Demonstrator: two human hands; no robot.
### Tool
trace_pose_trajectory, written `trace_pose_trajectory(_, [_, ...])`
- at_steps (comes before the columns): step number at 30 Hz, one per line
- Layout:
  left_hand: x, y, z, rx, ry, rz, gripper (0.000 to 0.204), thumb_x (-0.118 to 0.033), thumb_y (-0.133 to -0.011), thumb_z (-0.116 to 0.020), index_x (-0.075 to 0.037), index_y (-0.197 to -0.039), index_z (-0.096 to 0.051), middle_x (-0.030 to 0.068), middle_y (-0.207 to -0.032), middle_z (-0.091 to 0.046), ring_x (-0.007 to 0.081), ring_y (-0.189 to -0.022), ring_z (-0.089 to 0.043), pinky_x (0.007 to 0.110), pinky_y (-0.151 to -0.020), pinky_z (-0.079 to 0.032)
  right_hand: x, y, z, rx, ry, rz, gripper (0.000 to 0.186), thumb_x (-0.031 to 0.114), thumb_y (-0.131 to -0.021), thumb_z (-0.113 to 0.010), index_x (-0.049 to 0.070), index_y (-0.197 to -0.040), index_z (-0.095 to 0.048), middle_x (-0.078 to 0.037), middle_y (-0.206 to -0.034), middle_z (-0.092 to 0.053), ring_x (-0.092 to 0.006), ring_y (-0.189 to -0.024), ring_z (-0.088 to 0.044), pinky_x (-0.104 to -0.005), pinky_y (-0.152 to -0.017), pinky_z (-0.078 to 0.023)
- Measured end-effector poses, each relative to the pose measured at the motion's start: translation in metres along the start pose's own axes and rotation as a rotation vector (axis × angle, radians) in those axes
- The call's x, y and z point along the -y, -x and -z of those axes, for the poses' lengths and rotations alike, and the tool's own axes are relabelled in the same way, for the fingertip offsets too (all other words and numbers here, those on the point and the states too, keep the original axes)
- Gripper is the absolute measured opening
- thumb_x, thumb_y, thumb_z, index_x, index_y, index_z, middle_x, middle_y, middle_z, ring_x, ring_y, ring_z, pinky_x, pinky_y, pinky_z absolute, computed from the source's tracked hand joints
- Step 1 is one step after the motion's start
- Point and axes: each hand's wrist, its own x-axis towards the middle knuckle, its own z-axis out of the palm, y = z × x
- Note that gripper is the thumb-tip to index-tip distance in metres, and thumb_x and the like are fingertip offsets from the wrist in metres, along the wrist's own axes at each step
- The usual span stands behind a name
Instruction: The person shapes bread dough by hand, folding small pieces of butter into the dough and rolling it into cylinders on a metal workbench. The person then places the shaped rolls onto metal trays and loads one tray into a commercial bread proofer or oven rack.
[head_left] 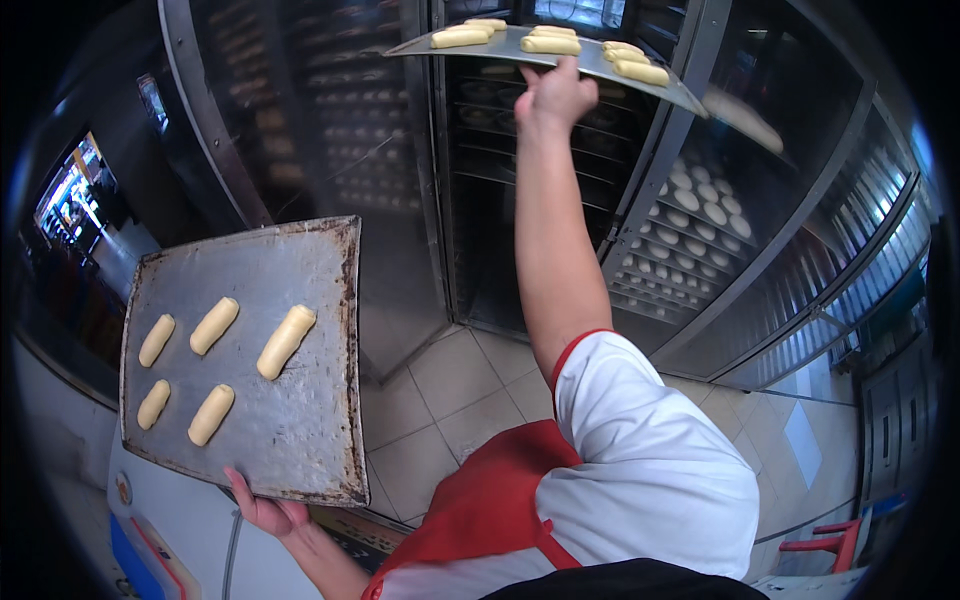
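Note:
My left hand [268, 512] grips the near edge of a worn metal baking tray [300, 450] at the left, fingers partly hidden beneath it. Several pale, smooth dough rolls [213, 326] lie spaced apart on that tray, which has dark, scorched rims. Stretched far forward, my right hand [557, 95] holds a second baking tray [505, 48] from below at its near edge, slightly tilted, at the upper part of an open cabinet [490, 200]. Short rows of dough rolls [550, 45] sit on this raised tray. The right fingertips are partly hidden under it.
A metal cabinet door [330, 180] stands open on the left. Behind the glass door [730, 170] on the right are shelves of round pale dough pieces [690, 225]. Below lies a tiled floor [455, 385]. A white surface [190, 520] is under the left tray; a red stool [830, 545] stands at lower right.

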Motion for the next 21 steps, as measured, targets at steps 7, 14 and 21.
trace_pose_trajectory(7, [0.016,-0.012,-0.001,0.050,0.019,0.027,0.065,-0.033,-0.109,-0.056,0.002,-0.159,-0.034,0.0190,-0.159,-0.046,0.0351,-0.143,-0.048,0.052,-0.122,-0.037,-0.013,-0.172,-0.006,0.040,0.437,-0.285,0.040,-0.002,-0.101,-0.050,-0.016,-0.137,-0.041,-0.029,-0.130,-0.054,-0.0429,-0.101,-0.071,-0.0584,-0.090,-0.066])
trace_pose_trajectory(14, [0.030,-0.029,-0.041,0.250,0.037,-0.100,0.054,-0.029,-0.110,-0.054,0.003,-0.153,-0.043,0.0184,-0.154,-0.053,0.0328,-0.140,-0.054,0.049,-0.120,-0.040,0.041,0.031,0.130,0.722,0.572,-0.529,0.047,0.029,-0.103,-0.068,-0.003,-0.137,-0.061,-0.016,-0.119,-0.073,-0.0265,-0.104,-0.075,-0.0380,-0.087,-0.064])
trace_pose_trajectory(21, [0.179,-0.054,-0.336,0.392,0.264,-0.049,0.044,-0.014,-0.106,-0.064,0.007,-0.143,-0.051,0.0164,-0.136,-0.064,0.0261,-0.124,-0.065,0.043,-0.109,-0.053,0.185,0.098,0.491,0.644,1.412,-0.859,0.044,0.025,-0.101,-0.070,0.000,-0.138,-0.067,-0.011,-0.104,-0.076,-0.0194,-0.089,-0.071,-0.0353,-0.076,-0.058])
